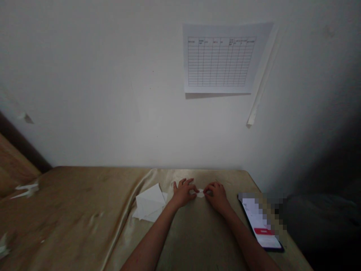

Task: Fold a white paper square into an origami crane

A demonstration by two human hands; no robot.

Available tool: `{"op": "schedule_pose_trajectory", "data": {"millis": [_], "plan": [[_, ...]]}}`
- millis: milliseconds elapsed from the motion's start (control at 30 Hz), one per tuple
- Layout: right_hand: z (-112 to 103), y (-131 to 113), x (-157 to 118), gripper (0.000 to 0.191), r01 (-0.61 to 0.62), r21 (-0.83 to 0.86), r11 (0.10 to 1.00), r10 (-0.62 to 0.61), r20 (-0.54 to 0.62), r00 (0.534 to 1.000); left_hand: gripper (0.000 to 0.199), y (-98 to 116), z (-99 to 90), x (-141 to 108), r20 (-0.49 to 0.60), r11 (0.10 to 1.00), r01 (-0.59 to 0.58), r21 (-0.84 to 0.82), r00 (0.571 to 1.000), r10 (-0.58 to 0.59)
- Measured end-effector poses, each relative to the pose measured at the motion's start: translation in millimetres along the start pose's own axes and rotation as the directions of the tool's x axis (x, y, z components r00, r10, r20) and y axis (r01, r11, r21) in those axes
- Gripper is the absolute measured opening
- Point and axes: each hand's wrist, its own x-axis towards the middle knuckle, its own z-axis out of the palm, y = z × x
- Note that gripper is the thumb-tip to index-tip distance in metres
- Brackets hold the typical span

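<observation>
A small piece of white folded paper (200, 193) lies between my two hands, close to the table surface. My left hand (184, 193) pinches its left end with thumb and index finger, the other fingers spread upward. Its right end is pinched by my right hand (216, 194), whose fingers are curled. The exact folds are too small to make out. Just left of my left forearm rests a loose stack of white paper sheets (150, 203), overlapping at angles.
A lit phone (261, 226), partly blurred out, lies near the right edge of the cloth-covered table (194, 241). Paper scraps (28, 189) are at the far left. On the wall behind hangs a printed table sheet (221, 60), with a loose strip (261, 94) beside it.
</observation>
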Motion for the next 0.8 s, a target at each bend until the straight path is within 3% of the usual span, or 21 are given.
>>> {"op": "schedule_pose_trajectory", "data": {"millis": [233,567,800], "plan": [[1.3,3.1,-1.0,0.019,0.026,0.030,0.999,-0.026,0.003,1.000,0.026,1.0,-0.7,-3.9,-0.030,1.000,-0.016,-0.022,0.999,0.016],[0.1,-11.1,-4.0,0.012,-0.008,-0.035,0.999,0.006,-0.057,0.998,0.015,11.9,9.5,-1.9,-0.177,0.999,0.030,-0.014,0.984,-0.032],[0.8,-13.2,-1.9,0.014,-0.058,-0.003,0.998,0.058,-0.042,0.997,0.017,13.8,5.4,-1.4,-0.164,1.000,0.029,-0.003,0.986,-0.029]]}}
